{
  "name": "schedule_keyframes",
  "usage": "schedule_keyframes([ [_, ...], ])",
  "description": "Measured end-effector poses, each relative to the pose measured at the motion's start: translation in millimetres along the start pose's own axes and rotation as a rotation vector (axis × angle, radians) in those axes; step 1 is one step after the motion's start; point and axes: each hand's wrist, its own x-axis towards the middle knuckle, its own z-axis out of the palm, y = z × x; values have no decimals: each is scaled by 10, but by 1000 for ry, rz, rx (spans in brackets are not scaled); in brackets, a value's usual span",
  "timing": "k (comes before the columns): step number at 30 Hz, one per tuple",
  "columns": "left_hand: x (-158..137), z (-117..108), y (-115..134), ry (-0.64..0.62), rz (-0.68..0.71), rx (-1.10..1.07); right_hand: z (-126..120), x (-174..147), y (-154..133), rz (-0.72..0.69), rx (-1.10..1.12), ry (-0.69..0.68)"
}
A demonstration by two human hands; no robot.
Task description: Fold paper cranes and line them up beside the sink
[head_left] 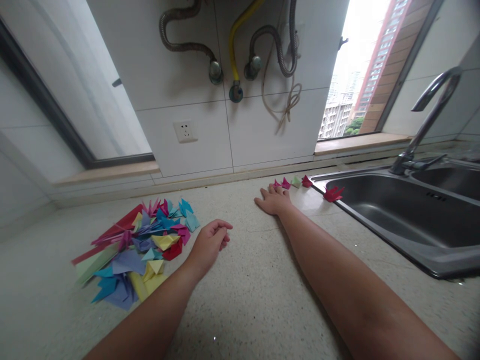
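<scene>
My right hand lies flat on the counter with its fingers spread. Its fingertips reach a small pink folded-paper piece, which they partly hide. To the right of it, a second pink paper piece, a pale green one and a red one stand in a row. A larger red paper piece rests at the sink's left rim. My left hand is loosely curled above the counter, with nothing visible in it. Left of this hand lies a heap of colourful folded paper, partly behind my left forearm.
A double metal sink with a chrome faucet takes up the right side. The tiled wall at the back carries a socket, hoses and a yellow pipe. Windows stand on both sides above the speckled counter.
</scene>
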Motion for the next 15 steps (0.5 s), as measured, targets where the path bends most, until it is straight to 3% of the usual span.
schedule_keyframes([
  [5, -6, -3, 8, -5, 3, 5, -6, -18, 1, -26, -4, 9],
  [15, -6, -17, -31, -29, 15, 10, -100, -159, -110, -185, 4, 199],
])
